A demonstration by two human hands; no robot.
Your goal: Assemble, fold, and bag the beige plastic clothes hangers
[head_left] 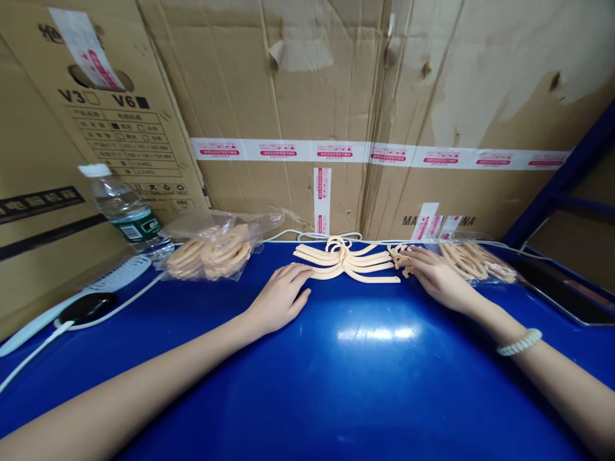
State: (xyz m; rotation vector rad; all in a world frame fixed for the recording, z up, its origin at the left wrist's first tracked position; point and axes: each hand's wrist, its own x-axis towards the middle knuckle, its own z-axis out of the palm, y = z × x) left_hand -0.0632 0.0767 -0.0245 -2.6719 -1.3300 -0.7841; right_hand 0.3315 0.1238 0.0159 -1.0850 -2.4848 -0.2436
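Observation:
Pale peach, curved strips (365, 261) lie in a stacked, fanned bundle on the blue table, with a looped part at the back. My left hand (283, 294) rests flat at the bundle's left end, fingers stretched out and touching or nearly touching the lowest strip. Just right of the bundle is a small pile of peach pieces (398, 256). Over that pile reaches my right hand (442, 278), its fingers apart and slightly bent, fingertips among the pieces. Nothing is visibly held in it, though its palm side is hidden.
A clear bag of peach loops (216, 253) stands left, another bag (473, 259) right. Beyond it lies a dark flat device (567, 291). At far left are a water bottle (127, 211), a hairbrush (115, 275) and a black cabled object (89, 308). Cardboard (269, 192) walls the back.

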